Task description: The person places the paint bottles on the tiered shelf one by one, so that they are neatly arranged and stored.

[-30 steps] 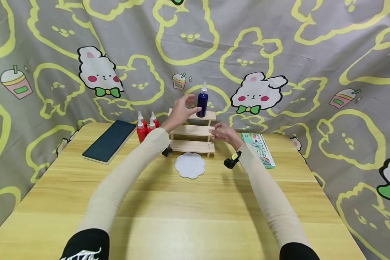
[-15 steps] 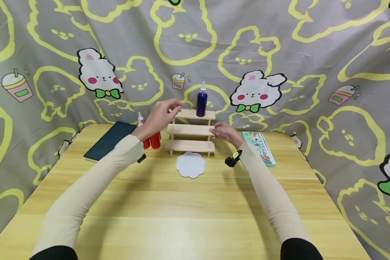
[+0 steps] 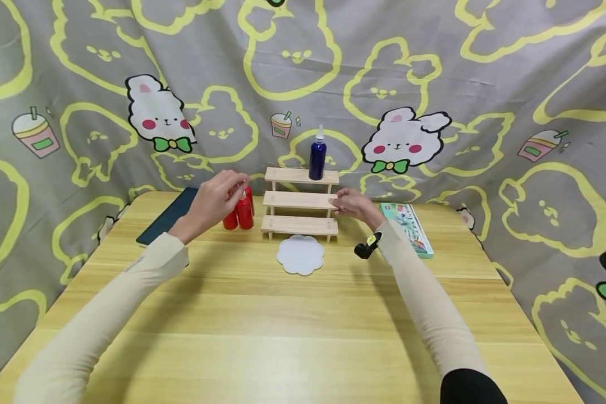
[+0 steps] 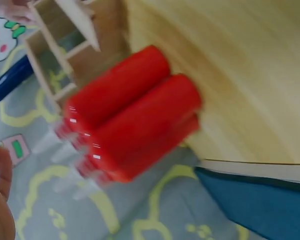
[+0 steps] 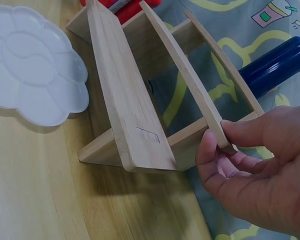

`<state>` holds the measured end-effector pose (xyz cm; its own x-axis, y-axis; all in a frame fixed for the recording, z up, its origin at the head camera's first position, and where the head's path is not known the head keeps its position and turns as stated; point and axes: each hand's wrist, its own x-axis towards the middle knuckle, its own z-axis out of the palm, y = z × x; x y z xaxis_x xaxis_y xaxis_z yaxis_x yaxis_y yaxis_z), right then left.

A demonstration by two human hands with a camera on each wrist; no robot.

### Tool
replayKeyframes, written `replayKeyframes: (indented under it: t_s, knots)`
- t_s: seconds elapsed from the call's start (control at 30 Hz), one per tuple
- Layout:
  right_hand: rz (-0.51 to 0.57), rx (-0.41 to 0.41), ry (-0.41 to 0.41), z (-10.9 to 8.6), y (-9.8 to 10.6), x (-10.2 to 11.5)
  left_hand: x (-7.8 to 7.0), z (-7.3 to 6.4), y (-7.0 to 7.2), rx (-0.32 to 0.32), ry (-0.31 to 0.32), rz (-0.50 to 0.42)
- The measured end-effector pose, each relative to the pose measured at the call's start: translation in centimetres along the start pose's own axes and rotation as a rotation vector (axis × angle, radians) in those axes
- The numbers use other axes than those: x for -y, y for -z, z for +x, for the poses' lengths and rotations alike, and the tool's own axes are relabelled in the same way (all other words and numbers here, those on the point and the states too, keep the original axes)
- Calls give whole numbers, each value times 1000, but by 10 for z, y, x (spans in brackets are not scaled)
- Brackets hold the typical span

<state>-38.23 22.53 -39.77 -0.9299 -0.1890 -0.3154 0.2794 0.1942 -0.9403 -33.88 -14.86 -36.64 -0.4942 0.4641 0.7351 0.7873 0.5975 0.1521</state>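
A three-tier wooden display rack (image 3: 295,199) stands at the back of the table. My right hand (image 3: 356,205) pinches the right end of its middle tier between thumb and fingers, as the right wrist view shows close up. On the top tier a dark blue bottle (image 3: 317,161) with a clear pointed nozzle stands upright. To the rack's left, several red nozzle bottles (image 4: 145,112) stand grouped together. My left hand (image 3: 209,205) is raised beside these bottles and partly covers them in the head view; its fingers are loosely bent and hold nothing.
In front of the rack lies a white flower-shaped palette (image 3: 300,255). A dark flat board (image 3: 164,220) lies at the back left, and a green illustrated box (image 3: 409,229) at the right. A patterned curtain (image 3: 207,56) hangs close behind the table.
My left hand has moved left and down, away from the blue bottle to the red bottles. The right hand keeps its grip on the rack, and the blue bottle stays on the top tier.
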Motion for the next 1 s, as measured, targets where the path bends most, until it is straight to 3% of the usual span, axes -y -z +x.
replayKeyframes:
  t_s: [0.23, 0.33, 0.5, 0.57, 0.73, 0.9, 1.0]
  knots:
    - [16, 1, -14, -2, 1, 2, 17, -24, 5, -47, 82, 27]
    - [26, 4, -13, -2, 0, 0, 22, -33, 5, -45, 195, -27]
    - [27, 4, -9, -3, -1, 0, 26, -47, 1, -24, 443, -238]
    - [32, -2, -6, -3, 0, -1, 28, -51, -3, -11, 511, -295]
    - [38, -9, -15, -4, 0, -2, 29, -61, -12, 46, 599, -308]
    - [21, -7, -36, -5, -3, -2, 26, -69, -17, 115, 620, -240]
    - [13, -12, -21, -5, -4, -1, 26, -70, -17, 115, 623, -246]
